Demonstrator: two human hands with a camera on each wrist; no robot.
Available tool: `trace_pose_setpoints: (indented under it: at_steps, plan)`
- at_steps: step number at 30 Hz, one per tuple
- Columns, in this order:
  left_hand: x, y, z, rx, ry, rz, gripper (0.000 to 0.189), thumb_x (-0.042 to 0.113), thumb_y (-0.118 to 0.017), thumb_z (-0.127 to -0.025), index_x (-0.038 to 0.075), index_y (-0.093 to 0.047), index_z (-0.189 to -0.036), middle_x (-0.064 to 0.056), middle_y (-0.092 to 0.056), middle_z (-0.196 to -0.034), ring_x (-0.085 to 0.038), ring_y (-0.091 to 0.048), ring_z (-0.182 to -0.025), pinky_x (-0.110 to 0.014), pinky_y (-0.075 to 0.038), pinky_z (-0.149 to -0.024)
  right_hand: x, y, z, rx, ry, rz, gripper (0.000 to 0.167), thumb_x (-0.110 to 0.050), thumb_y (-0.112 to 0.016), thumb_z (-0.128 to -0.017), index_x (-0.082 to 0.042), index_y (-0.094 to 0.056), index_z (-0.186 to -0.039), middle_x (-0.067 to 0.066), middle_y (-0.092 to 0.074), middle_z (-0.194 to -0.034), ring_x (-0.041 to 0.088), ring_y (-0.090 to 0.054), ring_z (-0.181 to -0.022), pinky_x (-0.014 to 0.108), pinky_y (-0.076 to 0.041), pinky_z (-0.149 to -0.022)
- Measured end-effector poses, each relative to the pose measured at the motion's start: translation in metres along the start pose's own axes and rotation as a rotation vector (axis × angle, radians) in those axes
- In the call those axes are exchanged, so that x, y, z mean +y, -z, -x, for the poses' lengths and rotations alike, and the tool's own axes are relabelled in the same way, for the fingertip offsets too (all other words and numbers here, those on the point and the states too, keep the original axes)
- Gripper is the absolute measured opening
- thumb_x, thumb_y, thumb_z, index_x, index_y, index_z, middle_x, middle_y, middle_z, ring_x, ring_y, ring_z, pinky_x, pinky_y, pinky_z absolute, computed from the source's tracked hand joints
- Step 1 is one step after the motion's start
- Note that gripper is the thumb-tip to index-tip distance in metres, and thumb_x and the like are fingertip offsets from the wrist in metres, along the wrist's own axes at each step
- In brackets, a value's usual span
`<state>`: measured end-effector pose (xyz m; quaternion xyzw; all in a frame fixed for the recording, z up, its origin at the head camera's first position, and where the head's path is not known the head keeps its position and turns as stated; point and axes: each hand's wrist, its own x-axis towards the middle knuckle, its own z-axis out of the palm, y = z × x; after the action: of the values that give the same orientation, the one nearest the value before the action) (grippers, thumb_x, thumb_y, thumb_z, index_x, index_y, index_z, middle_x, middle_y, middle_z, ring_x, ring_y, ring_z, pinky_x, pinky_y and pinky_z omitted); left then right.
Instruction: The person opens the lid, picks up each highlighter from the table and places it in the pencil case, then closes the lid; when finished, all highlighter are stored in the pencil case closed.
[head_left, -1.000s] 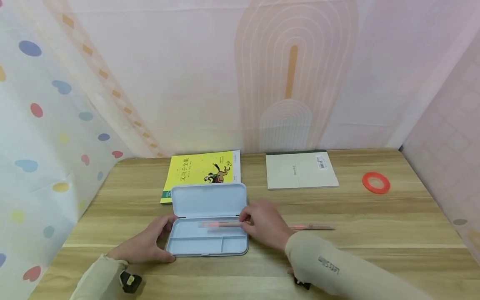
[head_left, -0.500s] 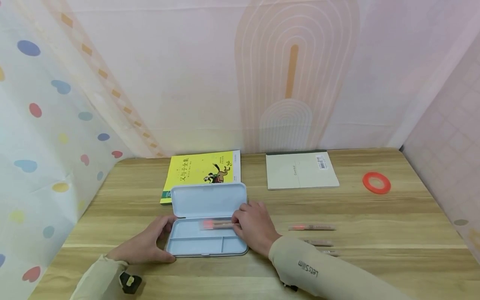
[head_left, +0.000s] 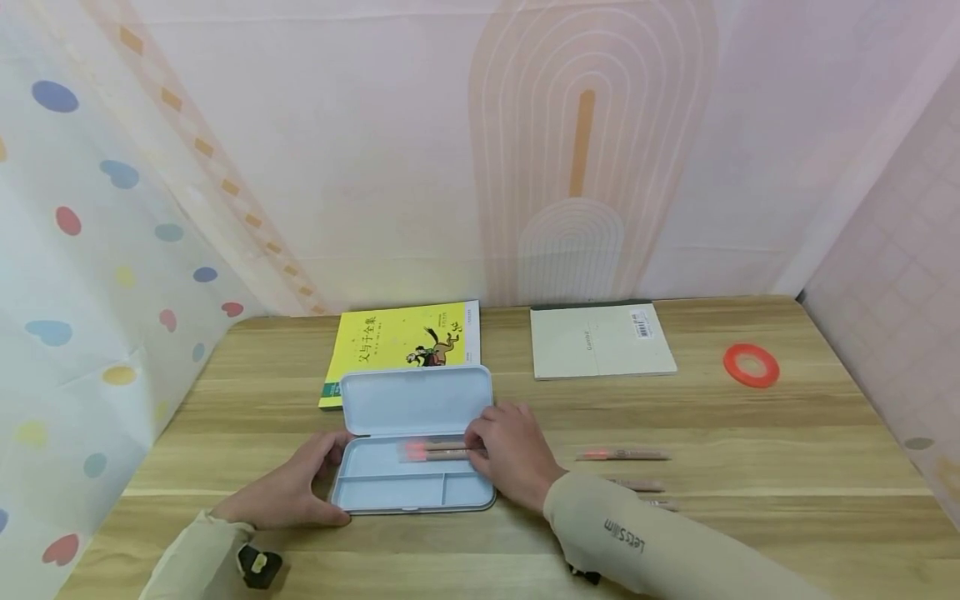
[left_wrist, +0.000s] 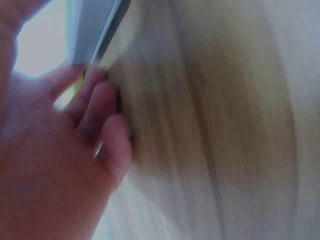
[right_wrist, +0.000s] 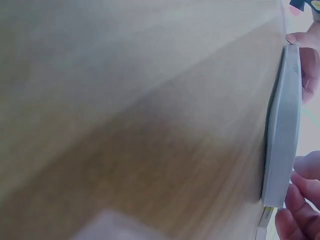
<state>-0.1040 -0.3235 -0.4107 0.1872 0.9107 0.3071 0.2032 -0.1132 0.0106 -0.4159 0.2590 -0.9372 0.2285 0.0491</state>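
A light blue pencil case lies with its lid up on the wooden table, its tray split by dividers. My left hand holds the case's left end, thumb at the front corner and fingers at the side. Over the tray's right end, my right hand pinches the ends of slim brown pens with clear caps and reddish tips. They lie lengthwise in the back compartment; the fingers hide their right ends. In the right wrist view the case shows edge-on, with my right fingers at its near end.
Right of the case lie more brown pens, some partly behind my right sleeve. A yellow book sits behind the case, overlapped by the lid. Farther right are a pale notebook and a red tape roll. Patterned cloth hangs behind the table.
My right hand has moved slightly left and lowered a pen into the back compartment. The sleeve's shift uncovers more pens on the table. My left hand stays on the case.
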Motion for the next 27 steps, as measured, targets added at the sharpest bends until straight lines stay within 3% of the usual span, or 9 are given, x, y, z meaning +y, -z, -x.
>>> trace_pose_setpoints:
  at_steps: [7,12,16,21,27]
  plan:
    - [-0.002,-0.001,0.001,0.005,0.006,-0.012,0.095,0.041,-0.085,-0.072,0.005,-0.032,-0.142,-0.010,-0.041,-0.125,-0.025,-0.038,-0.112,-0.022,-0.037,-0.091,0.003,0.010,0.002,-0.040,-0.028,-0.184,0.006,-0.020,-0.072,-0.089,-0.015,-0.073,-0.092,-0.006,-0.067,-0.089,0.010,-0.056,-0.085,0.031,-0.046,-0.084]
    - [-0.003,-0.002,0.002,0.006,0.024,-0.024,0.097,0.042,-0.085,-0.072,0.004,-0.032,-0.143,-0.010,-0.041,-0.127,-0.025,-0.039,-0.114,-0.022,-0.038,-0.093,0.010,0.020,0.006,-0.102,-0.099,-0.353,0.011,-0.017,-0.069,-0.092,-0.012,-0.072,-0.101,-0.003,-0.066,-0.096,0.013,-0.057,-0.087,0.028,-0.049,-0.081]
    - [-0.002,-0.002,0.002,0.010,0.018,-0.015,0.097,0.041,-0.085,-0.071,0.004,-0.032,-0.143,-0.011,-0.041,-0.127,-0.025,-0.039,-0.114,-0.023,-0.038,-0.093,0.021,0.031,0.012,-0.091,-0.148,-0.438,0.013,-0.013,-0.067,-0.092,-0.010,-0.070,-0.104,-0.004,-0.066,-0.098,0.013,-0.057,-0.091,0.032,-0.050,-0.084]
    - [-0.001,-0.001,0.001,0.013,0.007,-0.019,0.096,0.042,-0.085,-0.071,0.005,-0.033,-0.143,-0.010,-0.041,-0.127,-0.025,-0.039,-0.114,-0.023,-0.038,-0.094,0.044,0.050,0.023,-0.056,-0.194,-0.472,0.015,-0.011,-0.068,-0.091,-0.007,-0.070,-0.106,0.001,-0.069,-0.101,0.014,-0.061,-0.095,0.039,-0.052,-0.089]
    - [-0.002,-0.001,0.001,0.009,-0.003,-0.027,0.096,0.042,-0.085,-0.072,0.005,-0.032,-0.142,-0.010,-0.040,-0.128,-0.025,-0.038,-0.115,-0.023,-0.037,-0.094,0.075,0.071,0.043,-0.041,-0.310,-0.448,0.015,-0.013,-0.069,-0.091,-0.009,-0.070,-0.106,-0.002,-0.069,-0.100,0.014,-0.061,-0.094,0.038,-0.051,-0.089]
